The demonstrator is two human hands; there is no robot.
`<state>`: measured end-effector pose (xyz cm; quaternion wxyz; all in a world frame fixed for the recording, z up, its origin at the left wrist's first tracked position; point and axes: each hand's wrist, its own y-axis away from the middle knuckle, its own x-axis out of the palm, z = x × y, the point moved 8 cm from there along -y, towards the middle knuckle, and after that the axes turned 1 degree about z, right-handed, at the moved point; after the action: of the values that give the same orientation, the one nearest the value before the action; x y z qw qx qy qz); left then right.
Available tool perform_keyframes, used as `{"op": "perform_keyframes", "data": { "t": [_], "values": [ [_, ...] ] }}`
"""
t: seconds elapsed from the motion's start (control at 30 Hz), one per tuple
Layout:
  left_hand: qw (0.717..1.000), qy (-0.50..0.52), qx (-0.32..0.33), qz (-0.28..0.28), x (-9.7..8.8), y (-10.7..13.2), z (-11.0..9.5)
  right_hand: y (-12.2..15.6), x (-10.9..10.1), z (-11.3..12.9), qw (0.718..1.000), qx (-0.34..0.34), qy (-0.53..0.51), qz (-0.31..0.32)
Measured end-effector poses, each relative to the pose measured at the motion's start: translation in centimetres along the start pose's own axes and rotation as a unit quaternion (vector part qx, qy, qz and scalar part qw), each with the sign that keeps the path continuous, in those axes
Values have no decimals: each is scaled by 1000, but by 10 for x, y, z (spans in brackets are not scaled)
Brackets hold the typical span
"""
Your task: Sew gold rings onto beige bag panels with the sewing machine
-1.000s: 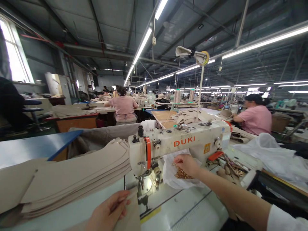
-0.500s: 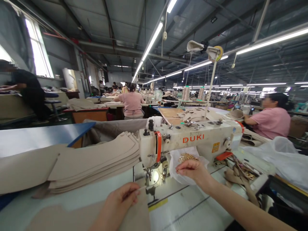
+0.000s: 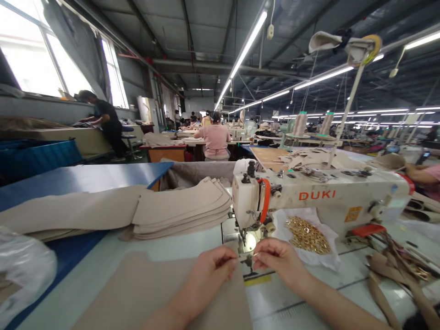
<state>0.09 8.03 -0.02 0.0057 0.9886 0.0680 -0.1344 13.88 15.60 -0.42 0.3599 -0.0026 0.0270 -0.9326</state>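
The pale table [image 3: 275,311] fills the foreground. Behind it on the left runs a blue table [image 3: 113,174], with glare across its top. The white machine [image 3: 330,199], marked DUKI in orange, stands across the right side of the pale table.

A beige panel [image 3: 130,284] lies flat at the near left, partly under the left forearm, its right edge just short of the yellow mark [image 3: 257,280]. Beyond it, beside the machine's head, sits a stack [image 3: 182,206] of similar panels, edges slightly fanned. A white cloth [image 3: 332,262] is spread beneath the machine's arm. Brown straps [image 3: 381,298] lie tangled at the far right.

The left hand [image 3: 213,268] is above the panel, thumb and forefinger pinching a thin pale strip [image 3: 241,258]; whether this is joined to the panel cannot be told. Opposite, the right hand [image 3: 280,261] is near the strip's other end, thumb and fingers drawn close together; what they grip cannot be told. Both hands are just in front of the bright needle plate [image 3: 250,242].

Smallest are the gold pieces [image 3: 307,235], heaped on the cloth, apart from the right hand.
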Motion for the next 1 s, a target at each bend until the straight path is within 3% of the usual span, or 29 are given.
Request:
{"op": "perform_keyframes", "data": {
  "t": [0.67, 1.0],
  "values": [
    [998, 41, -42, 2, 10, -4, 15, -9, 13, -15, 999, -13, -20, -25],
    [996, 73, -46, -17, 4, -5, 11, -3, 19, 0, 998, -55, -23, 7]
  ]
}}
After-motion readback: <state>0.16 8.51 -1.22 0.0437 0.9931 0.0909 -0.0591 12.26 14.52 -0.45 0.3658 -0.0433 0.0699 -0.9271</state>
